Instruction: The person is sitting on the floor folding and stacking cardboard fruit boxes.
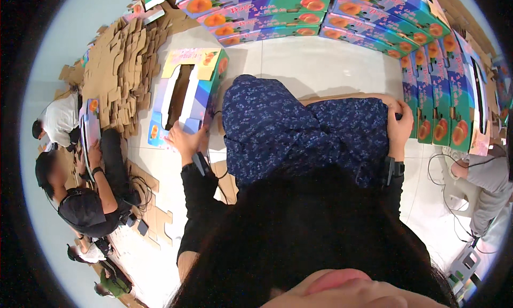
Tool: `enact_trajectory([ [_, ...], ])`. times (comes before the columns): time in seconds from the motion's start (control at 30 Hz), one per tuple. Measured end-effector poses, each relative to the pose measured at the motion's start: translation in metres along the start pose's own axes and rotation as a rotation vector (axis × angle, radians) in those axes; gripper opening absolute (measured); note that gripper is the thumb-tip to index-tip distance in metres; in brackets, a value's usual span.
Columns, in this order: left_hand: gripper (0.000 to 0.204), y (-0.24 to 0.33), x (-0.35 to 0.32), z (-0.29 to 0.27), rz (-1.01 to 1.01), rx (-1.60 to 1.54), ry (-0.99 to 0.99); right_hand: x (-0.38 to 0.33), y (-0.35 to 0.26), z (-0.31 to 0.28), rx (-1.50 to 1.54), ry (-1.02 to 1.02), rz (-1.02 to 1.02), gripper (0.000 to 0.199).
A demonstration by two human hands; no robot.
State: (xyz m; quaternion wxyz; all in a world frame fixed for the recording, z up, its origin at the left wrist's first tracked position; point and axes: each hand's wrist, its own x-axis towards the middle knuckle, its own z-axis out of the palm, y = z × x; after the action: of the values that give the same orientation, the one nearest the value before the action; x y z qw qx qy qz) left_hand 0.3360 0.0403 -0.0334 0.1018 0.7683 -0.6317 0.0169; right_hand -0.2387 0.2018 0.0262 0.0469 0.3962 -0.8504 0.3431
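On the floor to my left stands a colourful cardboard box [206, 89] printed with peaches, with a long opening in its top. My left hand [187, 141] grips its near end, fingers over the top edge and thumb toward the right side. My right hand [402, 124] rests at my right knee with its fingers curled. A small dark thing shows between its thumb and fingers, too little of it visible to name. A dark band circles each wrist. Dark blue patterned cloth [299, 129] covers my lap, between the two hands.
Stacked peach boxes [267, 16] line the far side, and more boxes [441, 89] stand at the right. Flattened brown cardboard [120, 67] is piled at the far left. A seated person [88, 201] handles another box at the left. Cables [141, 190] lie on the floor.
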Motion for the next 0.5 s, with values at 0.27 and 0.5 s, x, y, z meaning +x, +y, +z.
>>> enact_trajectory([
  [0.27, 0.101, 0.025, -0.044, -0.033, 0.209, -0.102, 0.37, 0.002, -0.002, -0.002, 0.019, 0.007, -0.018, 0.038],
  [0.5, 0.088, 0.071, -0.035, -0.089, 0.46, -0.077, 0.638, -0.004, -0.012, -0.012, -0.117, -0.047, -0.234, 0.052],
])
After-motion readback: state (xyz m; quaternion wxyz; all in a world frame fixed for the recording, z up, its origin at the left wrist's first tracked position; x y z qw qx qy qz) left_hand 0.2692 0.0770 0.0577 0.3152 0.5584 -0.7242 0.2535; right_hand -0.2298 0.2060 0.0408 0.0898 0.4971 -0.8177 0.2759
